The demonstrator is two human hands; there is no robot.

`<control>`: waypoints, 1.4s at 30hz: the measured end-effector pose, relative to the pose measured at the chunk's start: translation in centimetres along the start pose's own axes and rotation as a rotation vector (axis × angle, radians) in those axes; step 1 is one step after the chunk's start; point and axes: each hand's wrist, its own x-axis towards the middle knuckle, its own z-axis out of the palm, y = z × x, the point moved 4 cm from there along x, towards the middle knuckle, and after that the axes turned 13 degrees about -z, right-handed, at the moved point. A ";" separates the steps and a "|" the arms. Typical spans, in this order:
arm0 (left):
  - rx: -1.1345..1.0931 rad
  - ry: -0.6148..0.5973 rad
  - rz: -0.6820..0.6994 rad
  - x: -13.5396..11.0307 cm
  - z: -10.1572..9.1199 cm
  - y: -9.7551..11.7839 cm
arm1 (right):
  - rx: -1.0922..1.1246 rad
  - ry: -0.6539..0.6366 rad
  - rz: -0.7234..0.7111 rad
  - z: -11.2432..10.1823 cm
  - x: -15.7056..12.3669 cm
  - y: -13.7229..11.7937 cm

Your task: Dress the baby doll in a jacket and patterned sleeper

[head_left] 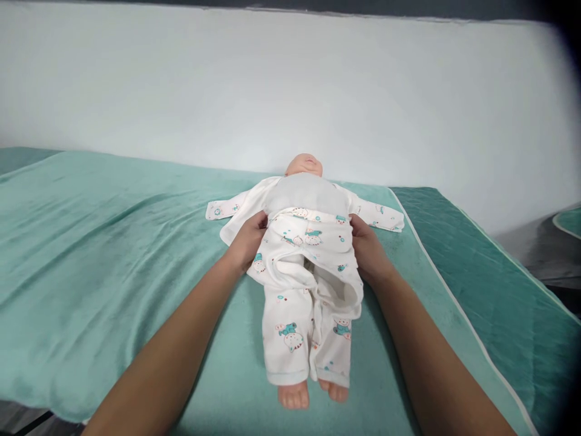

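A baby doll [305, 165] lies on its back, head toward the wall and feet toward me. It wears white trousers [290, 330] printed with small cartoon animals, pulled up to the belly, with loose folds around the thighs. A white long-sleeved top [240, 209] spreads open under it, sleeves out to both sides; the belly [302, 192] shows pale grey. My left hand [251, 239] is closed on the trousers' waist at the left side. At the right side, my right hand [367, 247] grips the same waist. Most fingertips are hidden by the cloth.
The doll lies on a light green blanket [113, 260] with wrinkles to the left. A darker green quilted cover [494, 290] shows beyond its white edging on the right. A white wall [272, 85] rises close behind the doll's head.
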 end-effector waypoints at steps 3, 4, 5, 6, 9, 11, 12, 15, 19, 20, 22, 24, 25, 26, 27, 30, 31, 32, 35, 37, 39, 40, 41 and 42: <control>0.000 0.000 -0.006 -0.2 0.2 0.1 | -0.032 0.025 -0.015 -0.1 0.0 -0.1; 0.007 -0.005 -0.004 -0.2 0.2 0.1 | -0.031 0.028 -0.017 -0.1 0.0 -0.2; 0.022 -0.006 0.003 -0.2 0.1 0.1 | -0.021 0.029 -0.015 -0.1 0.0 -0.2; 0.049 -0.002 0.015 -0.1 0.0 0.1 | 0.000 0.026 -0.009 0.0 -0.1 -0.2; 0.207 0.049 0.067 0.1 -0.4 0.0 | 0.075 0.012 0.033 0.0 -0.3 0.1; 0.308 0.119 0.086 0.1 -0.7 0.0 | 0.078 0.039 0.059 -0.3 -0.4 0.4; 0.325 0.167 0.090 0.0 -0.8 0.0 | 0.053 0.070 0.059 -0.5 -0.4 0.4; 0.245 0.338 0.137 -0.8 -1.2 0.3 | -0.123 0.225 -0.035 -1.2 -0.4 -0.4; 0.172 0.358 0.325 -1.9 -1.0 1.2 | -0.333 0.298 -0.259 -0.8 -0.5 -2.8; 0.172 0.337 0.356 -2.0 -0.9 1.3 | -0.353 0.260 -0.285 -0.4 -0.5 -3.3; 0.176 0.305 0.364 -2.1 -0.9 1.3 | -0.380 0.167 -0.291 0.2 -0.6 -3.6; 0.190 0.283 0.324 -2.0 -0.9 1.2 | -0.411 0.101 -0.290 0.4 -0.6 -3.6; 0.198 0.270 0.302 -1.9 -1.0 1.2 | -0.431 0.078 -0.299 0.4 -0.6 -3.6; 0.205 0.258 0.287 -1.9 -1.0 1.2 | -0.452 0.055 -0.312 0.4 -0.6 -3.6; 0.212 0.248 0.280 -1.8 -1.0 1.2 | -0.472 0.032 -0.328 0.3 -0.6 -3.6; 0.229 0.233 0.267 -1.7 -1.0 1.2 | -0.534 -0.038 -0.366 0.3 -0.5 -3.7; 0.239 0.227 0.258 -1.6 -1.0 1.2 | -0.567 -0.058 -0.377 0.3 -0.5 -3.8; 0.255 0.220 0.255 -1.6 -1.0 1.2 | -0.606 -0.073 -0.389 0.3 -0.5 -4.0; 0.349 0.220 0.346 -1.6 -0.8 1.6 | -0.717 -0.092 -0.444 0.5 -0.5 -4.4; 0.429 0.228 0.457 -1.9 -0.6 2.1 | -0.740 -0.106 -0.493 0.8 -0.4 -4.6; 0.490 0.209 0.506 -2.0 -0.4 2.3 | -0.713 -0.135 -0.536 1.1 -0.3 -4.6; 0.501 0.191 0.494 -1.9 -0.3 2.2 | -0.688 -0.150 -0.543 1.2 -0.2 -4.6; 0.492 0.176 0.466 -1.6 -0.3 2.1 | -0.659 -0.162 -0.534 1.3 -0.1 -4.5; 0.465 0.170 0.430 -1.3 -0.3 1.9 | -0.631 -0.163 -0.510 1.4 0.1 -4.3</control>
